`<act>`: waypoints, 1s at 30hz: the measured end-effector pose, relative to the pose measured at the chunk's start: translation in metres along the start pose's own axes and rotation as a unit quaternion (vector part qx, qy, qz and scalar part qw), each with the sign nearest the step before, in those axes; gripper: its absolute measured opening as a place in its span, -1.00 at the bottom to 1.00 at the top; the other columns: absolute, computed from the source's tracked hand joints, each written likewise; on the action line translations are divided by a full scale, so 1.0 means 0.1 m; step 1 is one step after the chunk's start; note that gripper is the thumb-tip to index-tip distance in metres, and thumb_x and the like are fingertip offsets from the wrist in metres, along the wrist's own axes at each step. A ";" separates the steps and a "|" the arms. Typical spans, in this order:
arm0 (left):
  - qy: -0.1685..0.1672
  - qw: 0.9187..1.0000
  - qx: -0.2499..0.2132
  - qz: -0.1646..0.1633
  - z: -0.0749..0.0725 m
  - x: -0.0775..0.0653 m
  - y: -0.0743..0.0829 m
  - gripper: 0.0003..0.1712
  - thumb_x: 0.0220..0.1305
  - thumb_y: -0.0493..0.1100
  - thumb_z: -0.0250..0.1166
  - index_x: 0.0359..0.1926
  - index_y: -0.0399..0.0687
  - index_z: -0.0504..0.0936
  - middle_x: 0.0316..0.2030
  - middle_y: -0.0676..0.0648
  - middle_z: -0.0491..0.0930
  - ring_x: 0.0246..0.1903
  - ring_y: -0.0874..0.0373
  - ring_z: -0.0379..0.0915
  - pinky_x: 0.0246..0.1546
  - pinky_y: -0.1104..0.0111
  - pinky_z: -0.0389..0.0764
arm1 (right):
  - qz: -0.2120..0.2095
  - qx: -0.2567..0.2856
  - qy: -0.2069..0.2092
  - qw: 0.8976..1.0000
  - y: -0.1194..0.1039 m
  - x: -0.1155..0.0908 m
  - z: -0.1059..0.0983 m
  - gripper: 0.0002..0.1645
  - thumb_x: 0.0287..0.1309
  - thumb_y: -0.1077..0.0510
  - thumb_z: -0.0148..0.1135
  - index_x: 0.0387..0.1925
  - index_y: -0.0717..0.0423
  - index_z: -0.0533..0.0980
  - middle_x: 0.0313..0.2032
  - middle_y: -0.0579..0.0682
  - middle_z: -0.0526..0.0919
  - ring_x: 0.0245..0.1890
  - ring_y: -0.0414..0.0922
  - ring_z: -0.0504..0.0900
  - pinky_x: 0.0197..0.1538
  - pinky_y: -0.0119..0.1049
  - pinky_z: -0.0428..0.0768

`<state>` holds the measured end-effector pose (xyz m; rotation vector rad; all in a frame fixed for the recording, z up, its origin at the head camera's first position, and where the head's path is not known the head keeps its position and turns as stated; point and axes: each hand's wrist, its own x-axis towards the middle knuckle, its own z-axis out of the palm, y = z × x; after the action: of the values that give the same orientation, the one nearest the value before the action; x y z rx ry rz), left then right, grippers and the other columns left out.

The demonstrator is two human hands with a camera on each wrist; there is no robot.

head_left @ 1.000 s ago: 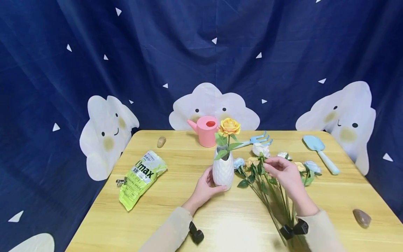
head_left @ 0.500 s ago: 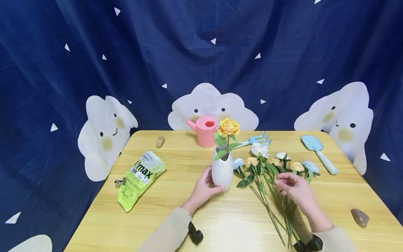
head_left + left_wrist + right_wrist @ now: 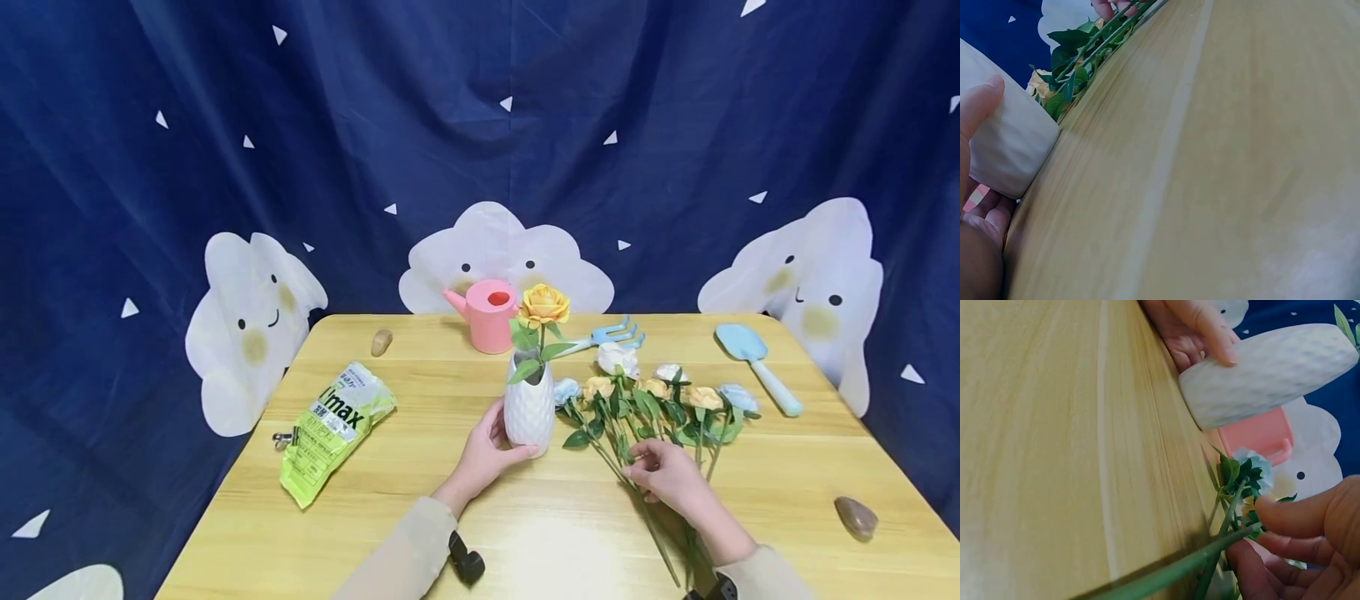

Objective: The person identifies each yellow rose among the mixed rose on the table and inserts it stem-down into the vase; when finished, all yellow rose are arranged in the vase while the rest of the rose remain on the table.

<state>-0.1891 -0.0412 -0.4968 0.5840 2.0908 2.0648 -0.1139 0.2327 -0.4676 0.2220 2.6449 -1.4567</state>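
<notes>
In the head view my left hand (image 3: 487,454) grips a white textured vase (image 3: 529,412) low on its side, thumb across the front. The vase stands upright on the table with one yellow-orange rose (image 3: 544,306) in it. To its right lie several roses with long green stems, among them a white rose (image 3: 617,359), a peach rose (image 3: 705,397) and a blue rose (image 3: 738,397). My right hand (image 3: 667,479) is over these stems. In the right wrist view its thumb and fingers pinch a green stem (image 3: 1210,550); which bloom that belongs to is unclear.
Behind the vase are a pink watering can (image 3: 491,317) and a blue hand rake (image 3: 611,333). A blue trowel (image 3: 757,367) lies at the back right. A green bag (image 3: 337,433) with a clip is at left. Stones (image 3: 857,518) lie at right and back left.
My right hand has come away from the white rose's head, drawn back toward me, then moved left onto the stems. The left hand keeps its hold on the vase.
</notes>
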 end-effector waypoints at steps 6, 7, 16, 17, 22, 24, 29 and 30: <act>0.002 1.000 -0.002 0.001 -0.01 0.00 -0.01 -0.04 -0.09 -0.30 0.49 0.33 -0.14 0.20 0.18 -0.13 0.38 0.20 0.08 0.26 0.21 0.25 0.28 | 0.019 -0.001 0.001 1.000 0.01 0.05 0.04 -0.72 0.00 0.34 0.30 -0.22 0.37 0.48 -0.57 0.03 0.51 -0.65 -0.09 0.51 -0.60 -0.24 0.57; 0.002 1.000 -0.001 0.001 -0.01 0.00 -0.02 -0.05 -0.09 -0.30 0.49 0.33 -0.14 0.20 0.18 -0.13 0.39 0.19 0.08 0.27 0.20 0.25 0.28 | 0.021 0.001 -0.001 1.000 0.00 0.05 0.04 -0.74 0.00 0.35 0.30 -0.23 0.37 0.48 -0.57 0.03 0.50 -0.65 -0.09 0.50 -0.60 -0.24 0.57; 0.006 1.000 0.012 0.001 0.00 -0.01 0.01 -0.04 -0.10 -0.29 0.49 0.33 -0.15 0.21 0.17 -0.14 0.40 0.18 0.07 0.29 0.19 0.25 0.30 | 0.044 0.087 -0.032 0.995 -0.03 0.07 -0.02 -0.77 0.04 0.39 0.21 -0.23 0.42 0.43 -0.54 0.09 0.48 -0.60 -0.04 0.49 -0.51 -0.15 0.62; 0.007 1.000 0.012 0.001 0.00 -0.02 0.02 -0.04 -0.10 -0.29 0.49 0.34 -0.16 0.21 0.17 -0.15 0.39 0.18 0.07 0.29 0.19 0.25 0.30 | 0.044 0.099 -0.039 0.993 -0.04 0.07 -0.04 -0.76 0.05 0.39 0.20 -0.21 0.42 0.42 -0.53 0.10 0.49 -0.58 -0.03 0.49 -0.50 -0.14 0.62; 0.006 1.000 0.013 0.001 0.00 -0.02 0.01 -0.04 -0.10 -0.30 0.49 0.34 -0.17 0.20 0.19 -0.16 0.37 0.19 0.06 0.27 0.19 0.26 0.30 | 0.014 0.158 -0.096 0.983 -0.10 0.07 -0.20 -0.65 0.13 0.36 0.17 -0.09 0.51 0.35 -0.43 0.12 0.51 -0.52 -0.05 0.51 -0.43 -0.13 0.64; 0.005 1.000 0.014 0.003 0.00 -0.02 0.01 -0.03 -0.09 -0.30 0.49 0.34 -0.16 0.20 0.20 -0.16 0.37 0.20 0.07 0.27 0.19 0.26 0.30 | 0.002 0.183 -0.118 0.976 -0.13 0.07 -0.26 -0.60 0.14 0.34 0.17 -0.05 0.53 0.31 -0.39 0.12 0.52 -0.50 -0.06 0.53 -0.41 -0.16 0.64; 0.002 1.000 0.011 0.010 -0.01 -0.01 -0.02 -0.03 -0.09 -0.29 0.49 0.35 -0.15 0.20 0.21 -0.15 0.36 0.21 0.08 0.25 0.19 0.29 0.30 | -0.007 0.250 -0.149 0.957 -0.18 0.09 -0.36 -0.56 0.13 0.32 0.19 -0.02 0.49 0.29 -0.32 0.12 0.53 -0.44 -0.03 0.61 -0.34 -0.19 0.65; 0.001 1.000 0.010 0.010 -0.01 0.00 -0.02 -0.03 -0.09 -0.29 0.49 0.34 -0.15 0.20 0.21 -0.15 0.36 0.21 0.09 0.25 0.19 0.29 0.29 | -0.011 0.261 -0.152 0.953 -0.19 0.09 -0.36 -0.58 0.13 0.32 0.19 -0.03 0.47 0.30 -0.32 0.12 0.54 -0.43 -0.02 0.62 -0.32 -0.18 0.65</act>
<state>-0.1892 -0.0418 -0.4991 0.6095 2.1170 2.0592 -0.1269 0.2542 -0.4340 0.0062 1.9915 -1.9900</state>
